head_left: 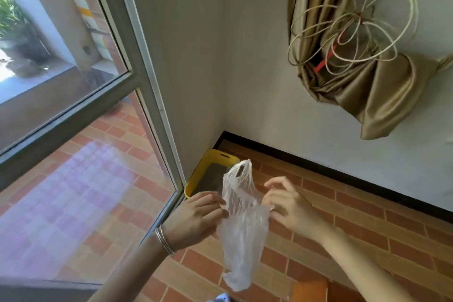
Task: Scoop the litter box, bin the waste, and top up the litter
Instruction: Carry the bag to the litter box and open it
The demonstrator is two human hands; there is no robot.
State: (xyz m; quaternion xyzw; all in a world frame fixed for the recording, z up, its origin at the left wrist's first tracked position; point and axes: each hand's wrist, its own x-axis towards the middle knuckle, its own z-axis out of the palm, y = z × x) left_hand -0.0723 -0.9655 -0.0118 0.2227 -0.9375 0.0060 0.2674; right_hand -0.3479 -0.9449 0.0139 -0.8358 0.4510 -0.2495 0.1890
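Between my two hands hangs a thin clear plastic bag (241, 235), held up over the brick-patterned floor (343, 223). My left hand (196, 218) pinches the bag's left edge near its top, fingers curled onto the film, so that grip is grasping the bag. My right hand (286, 203) meets the bag's right edge; the thumb and a lower finger seem to nip the plastic while the other fingers arch up loosely, though blur makes the exact hold hard to read. One of the bag's handle loops (241, 169) stands up above both hands, stretched and crinkled; the body of the bag droops below my wrists, limp. Two thin silver bangles (164, 240) sit on my left wrist.

Just beyond my left hand, down on the floor in the corner, lies the yellow litter box (208, 162), its rim partly hidden behind the bag and my fingers; grey litter (212, 179) fills its inside. Left of my left arm runs a glass door (73, 130) in a grey frame. Up beyond my right hand, a bundled tan curtain (355, 76) hangs against the wall with loops of pale cord (367, 27) tangled over it.
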